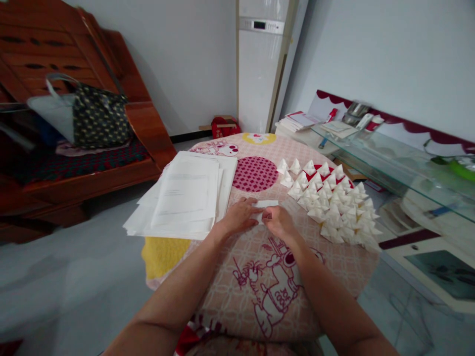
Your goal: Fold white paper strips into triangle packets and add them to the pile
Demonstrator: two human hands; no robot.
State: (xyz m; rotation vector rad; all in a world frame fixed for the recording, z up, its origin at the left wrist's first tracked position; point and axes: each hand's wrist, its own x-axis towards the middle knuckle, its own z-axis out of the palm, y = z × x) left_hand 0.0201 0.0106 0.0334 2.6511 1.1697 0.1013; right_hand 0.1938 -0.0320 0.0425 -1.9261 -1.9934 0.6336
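A small folded strip of white paper [267,203] lies on the cloth-covered table in front of me, partly hidden by my fingers. My left hand [242,216] rests at its left end, fingers stretched out and lying on the paper. My right hand [279,221] is at the right end with its fingers curled and pinched on the paper. To the left lies a stack of white sheets [189,193], the top one with faint print. On the right stand many folded paper pieces [332,200] with pointed tips, set close together in rows.
The round table has a pink patterned cloth [256,257]. A glass-topped cabinet [401,158] with papers and containers runs along the right. A wooden bench [144,128] carrying a dotted bag [100,116] is at left. A tall white appliance [258,74] stands behind the table.
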